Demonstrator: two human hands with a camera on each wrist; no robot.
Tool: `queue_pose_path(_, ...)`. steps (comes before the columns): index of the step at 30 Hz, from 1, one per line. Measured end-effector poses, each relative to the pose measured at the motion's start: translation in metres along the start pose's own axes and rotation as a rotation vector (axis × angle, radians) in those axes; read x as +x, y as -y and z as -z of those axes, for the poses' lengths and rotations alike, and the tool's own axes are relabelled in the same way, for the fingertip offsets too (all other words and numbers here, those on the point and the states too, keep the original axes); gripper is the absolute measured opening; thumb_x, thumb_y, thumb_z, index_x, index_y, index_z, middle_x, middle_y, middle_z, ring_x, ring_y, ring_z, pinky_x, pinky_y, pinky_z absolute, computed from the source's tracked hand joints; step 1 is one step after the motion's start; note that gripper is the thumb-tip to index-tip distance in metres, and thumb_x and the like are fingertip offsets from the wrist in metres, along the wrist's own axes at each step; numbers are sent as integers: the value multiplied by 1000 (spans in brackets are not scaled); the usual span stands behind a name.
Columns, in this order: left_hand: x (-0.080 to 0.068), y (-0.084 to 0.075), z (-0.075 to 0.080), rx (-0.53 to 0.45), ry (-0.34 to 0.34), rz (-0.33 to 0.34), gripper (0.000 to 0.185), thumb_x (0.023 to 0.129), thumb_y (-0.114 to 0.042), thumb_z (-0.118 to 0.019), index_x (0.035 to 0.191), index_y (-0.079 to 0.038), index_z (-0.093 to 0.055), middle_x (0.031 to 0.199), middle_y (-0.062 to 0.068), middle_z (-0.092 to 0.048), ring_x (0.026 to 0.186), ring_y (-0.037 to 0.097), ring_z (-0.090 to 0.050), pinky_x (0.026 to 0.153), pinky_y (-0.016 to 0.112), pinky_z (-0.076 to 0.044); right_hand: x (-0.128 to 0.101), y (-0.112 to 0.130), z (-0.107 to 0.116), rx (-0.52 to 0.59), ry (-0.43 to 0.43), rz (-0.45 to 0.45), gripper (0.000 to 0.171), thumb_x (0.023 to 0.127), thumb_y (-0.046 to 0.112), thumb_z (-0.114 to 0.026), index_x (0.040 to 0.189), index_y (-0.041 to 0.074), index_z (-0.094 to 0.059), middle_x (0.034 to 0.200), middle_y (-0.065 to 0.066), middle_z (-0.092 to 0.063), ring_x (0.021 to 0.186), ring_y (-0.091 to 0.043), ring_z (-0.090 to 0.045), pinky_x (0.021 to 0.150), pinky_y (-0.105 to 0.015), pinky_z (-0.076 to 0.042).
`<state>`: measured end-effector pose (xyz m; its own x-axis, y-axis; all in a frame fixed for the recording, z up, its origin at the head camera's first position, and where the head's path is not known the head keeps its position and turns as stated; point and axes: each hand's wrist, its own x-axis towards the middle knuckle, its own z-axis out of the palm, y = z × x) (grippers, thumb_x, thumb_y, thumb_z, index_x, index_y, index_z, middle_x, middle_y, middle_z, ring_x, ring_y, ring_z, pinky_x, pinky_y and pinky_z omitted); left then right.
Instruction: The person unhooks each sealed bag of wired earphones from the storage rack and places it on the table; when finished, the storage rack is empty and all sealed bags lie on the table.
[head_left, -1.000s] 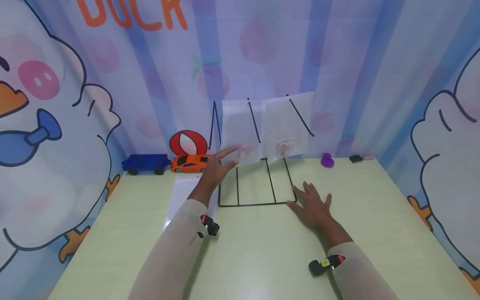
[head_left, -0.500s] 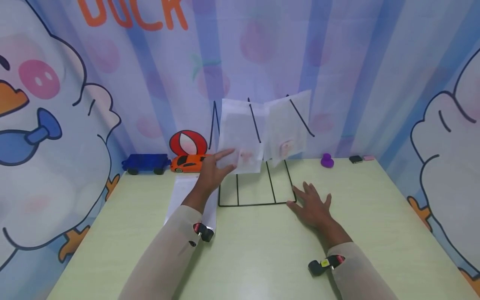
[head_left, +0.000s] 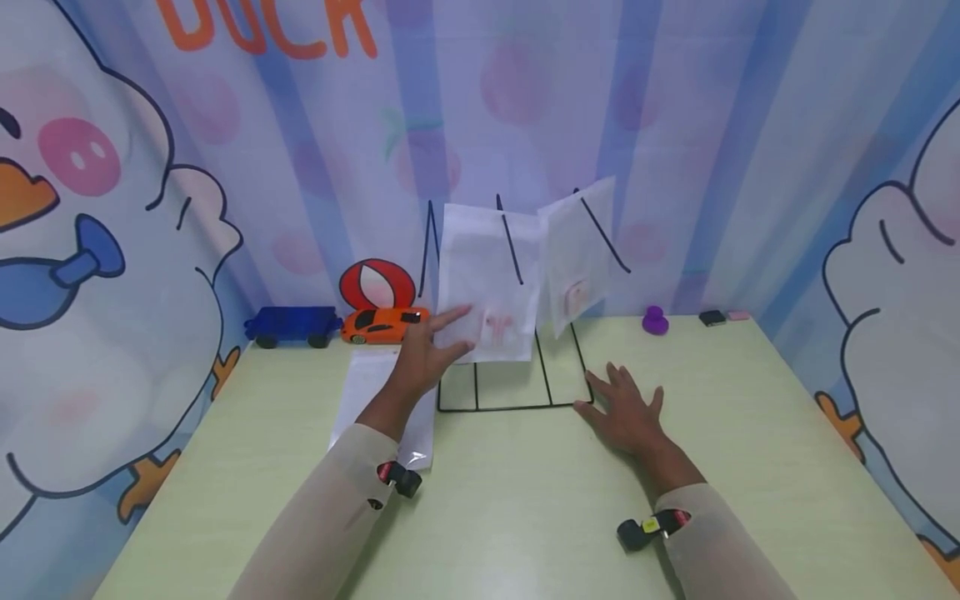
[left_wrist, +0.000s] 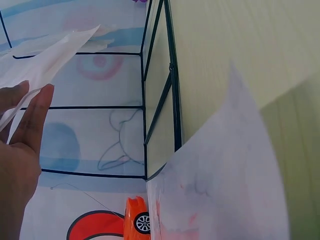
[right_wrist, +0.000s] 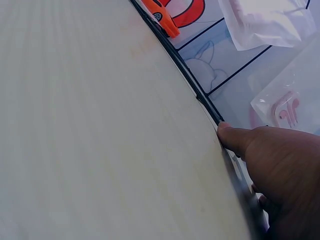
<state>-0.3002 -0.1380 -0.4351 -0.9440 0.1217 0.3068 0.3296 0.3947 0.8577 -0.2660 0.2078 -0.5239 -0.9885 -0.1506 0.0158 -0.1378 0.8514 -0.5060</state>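
On the table: a black wire rack point(head_left: 517, 383) stands near the far middle of the pale green table point(head_left: 525, 500), with thin wire posts sticking up.
Left hand: the left hand point(head_left: 423, 354) is at the left side of the rack, fingers mostly straight, touching the near left edge of a clear plastic bag point(head_left: 491, 287); whether it pinches the bag cannot be told.
Left bag: this bag stands up in the rack and has a small pink thing inside near its bottom.
Right bag: a second clear bag point(head_left: 581, 258) stands in the rack just to the right, leaning a bit.
Right hand: the right hand point(head_left: 626, 412) lies flat on the table with fingers spread wide, its thumb touching the near right corner of the rack.
Flat bag: one more clear bag point(head_left: 375, 396) lies on the table left of the rack, under the left arm.
Far left: an orange toy car point(head_left: 382, 325) and a blue toy truck point(head_left: 291, 327) sit by the curtain.
Far right: a purple toy point(head_left: 655, 321) sits by the curtain.
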Motion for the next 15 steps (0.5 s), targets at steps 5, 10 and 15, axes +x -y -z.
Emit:
queue_pose_path(5, -3, -2, 2, -13, 21, 39, 66, 96, -7, -81, 153, -35, -64, 165, 5, -58, 157, 31, -50, 124, 57, -48, 0, 1, 1, -1, 11, -3, 72, 110, 54, -54, 170, 17, -39, 182, -24, -16, 170, -48, -7, 123, -86, 15)
queue_pose_path(10, -6, -6, 3, 23, 26, 41, 68, 96, -7, -81, 154, -37, -63, 164, 5, -59, 152, 31, -55, 115, 53, -56, 0, 1, 2, -18, 6, 0, 71, 111, 55, -53, 170, 18, -39, 182, -24, -16, 170, -48, -7, 123, -87, 14)
queue_pose_path(15, -11, -9, 5, 31, 30, 51, 68, 96, -7, -80, 153, -39, -63, 164, 4, -60, 149, 31, -57, 111, 51, -60, 0, 2, 3, -25, 12, -3, 71, 111, 54, -54, 170, 18, -39, 182, -24, -16, 170, -48, -8, 123, -87, 13)
